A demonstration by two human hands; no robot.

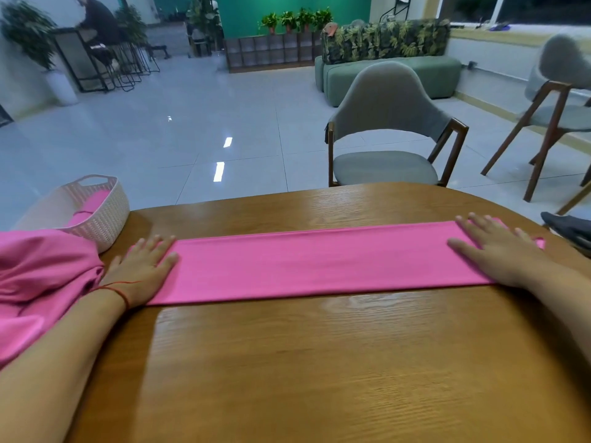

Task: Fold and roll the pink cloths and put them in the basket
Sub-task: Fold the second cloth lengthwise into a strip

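A pink cloth (313, 260), folded into a long narrow strip, lies flat across the wooden table (319, 362). My left hand (140, 266) presses flat on the strip's left end with straight fingers. My right hand (499, 251) lies flat on its right end. A white woven basket (102, 215) stands at the table's far left corner with a rolled pink cloth (92, 203) inside. A loose heap of pink cloths (38, 282) lies at the left edge, beside my left forearm.
A grey chair (387, 129) stands just beyond the table's far edge, and another chair (556, 100) to the right. A dark object (569, 228) rests at the table's right edge. Tiled floor stretches behind, with a person seated far back left.
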